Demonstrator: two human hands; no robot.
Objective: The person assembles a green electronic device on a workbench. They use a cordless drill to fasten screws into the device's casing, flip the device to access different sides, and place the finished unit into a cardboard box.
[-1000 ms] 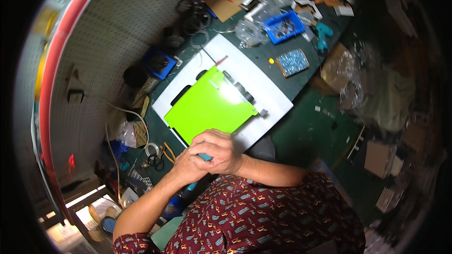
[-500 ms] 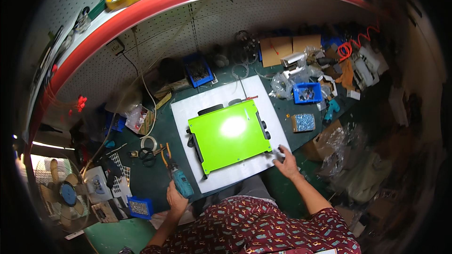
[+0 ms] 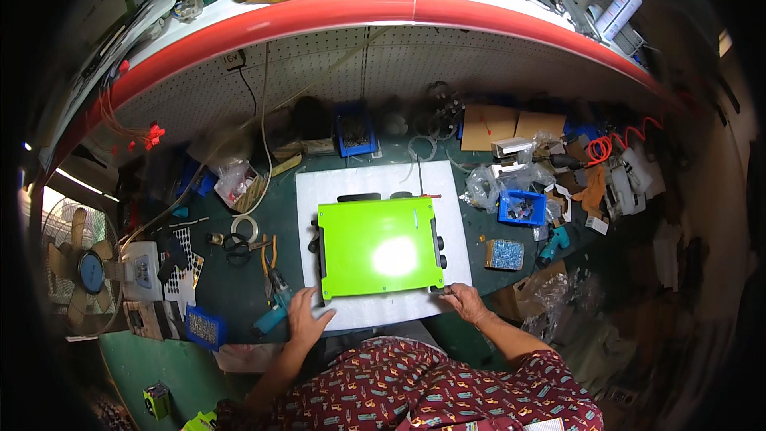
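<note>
A bright green metal case (image 3: 363, 243) with black ends and black knobs on its right side lies on a white foam sheet (image 3: 375, 315). My left hand (image 3: 307, 318) is at its front left corner, open, with thumb and fingers spread. Its fingertips are close to the case; contact cannot be made out. At the front right corner, my right hand (image 3: 467, 305) has its fingers closed on the black corner piece of the case. A teal cordless drill (image 3: 274, 313) lies on the bench just left of my left hand.
Pliers (image 3: 271, 251), scissors (image 3: 238, 249) and a tape roll (image 3: 244, 228) lie left of the foam. A blue screw bin (image 3: 205, 328) stands at the front left. To the right are a blue bin (image 3: 523, 208), a box of blue parts (image 3: 506, 255) and another teal power tool (image 3: 553, 245).
My left hand has let go of the drill, now on the bench, and moved to the case's corner. My right hand has closed on the opposite corner. The head view has shifted.
</note>
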